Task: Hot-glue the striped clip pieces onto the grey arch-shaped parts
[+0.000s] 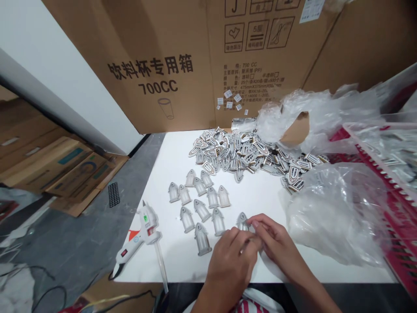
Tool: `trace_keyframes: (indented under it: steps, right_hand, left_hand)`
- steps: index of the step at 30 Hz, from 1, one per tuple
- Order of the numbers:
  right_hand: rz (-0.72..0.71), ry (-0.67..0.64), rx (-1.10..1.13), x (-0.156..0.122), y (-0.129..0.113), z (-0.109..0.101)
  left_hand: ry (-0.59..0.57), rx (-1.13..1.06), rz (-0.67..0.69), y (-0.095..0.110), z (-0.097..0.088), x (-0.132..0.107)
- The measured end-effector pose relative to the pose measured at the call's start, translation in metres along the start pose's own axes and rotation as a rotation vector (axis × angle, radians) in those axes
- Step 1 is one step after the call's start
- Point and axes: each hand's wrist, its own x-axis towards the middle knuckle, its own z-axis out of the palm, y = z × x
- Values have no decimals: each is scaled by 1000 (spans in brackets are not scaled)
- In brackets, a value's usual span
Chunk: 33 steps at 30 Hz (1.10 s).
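My left hand [231, 261] and my right hand [276, 245] meet near the front edge of the white table [169, 165], fingers pinched together on a small grey arch-shaped piece [242, 221]. Most of that piece is hidden by my fingertips. Left of my hands, several assembled grey arch-shaped pieces [202, 204] lie flat in loose rows. Farther back lies a heap of unassembled arch cut-outs [247, 154] in grey, white and tan.
A white hot glue gun [143, 234] rests at the table's left front corner. Clear plastic bags [335, 213] sit at the right, beside a red plastic basket [400, 208]. Large cardboard boxes [182, 56] stand behind the table. Flattened cartons [65, 169] lie on the floor at the left.
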Motion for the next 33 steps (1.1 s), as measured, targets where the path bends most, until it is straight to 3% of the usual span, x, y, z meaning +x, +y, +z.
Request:
trace_keyframes:
  steps: [10, 15, 27, 33]
  right_hand:
    - [74, -132, 87, -10, 4, 2]
    - [100, -74, 172, -15, -3, 9]
    - [55, -12, 41, -7, 13, 1]
    - [-28, -24, -154, -4, 17, 1]
  left_hand:
    - [51, 119, -38, -8, 2, -6]
    - [50, 187, -34, -12, 4, -3]
    - [46, 238, 14, -28, 17, -6]
    - [-16, 240, 42, -30, 10, -4]
